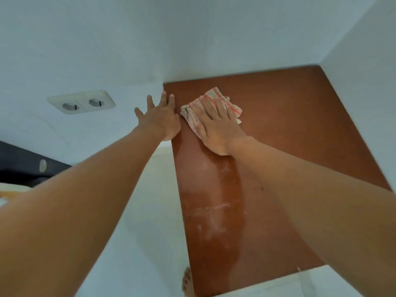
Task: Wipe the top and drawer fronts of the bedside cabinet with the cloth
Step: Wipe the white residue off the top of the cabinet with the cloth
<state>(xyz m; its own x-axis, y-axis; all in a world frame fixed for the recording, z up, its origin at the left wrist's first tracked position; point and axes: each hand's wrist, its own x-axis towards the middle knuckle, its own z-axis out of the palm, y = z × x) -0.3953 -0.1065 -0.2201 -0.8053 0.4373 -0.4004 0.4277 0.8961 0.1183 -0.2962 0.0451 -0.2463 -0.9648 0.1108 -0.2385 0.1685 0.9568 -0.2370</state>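
Observation:
The bedside cabinet top (289,129) is a reddish-brown board set in a corner between white walls. A white cloth with red stripes (222,99) lies flat near its far left corner. My right hand (216,127) presses palm-down on the cloth, fingers spread over it. My left hand (160,116) rests open at the far left edge of the top, fingertips touching the wall. A damp, streaky band (212,211) with pale smears runs down the left part of the top toward me. The drawer fronts are out of sight.
A double wall socket (81,102) sits on the white wall to the left. A dark piece of furniture (19,166) shows at the left edge. White floor lies left of the cabinet, with my bare foot (188,284) beside its near corner.

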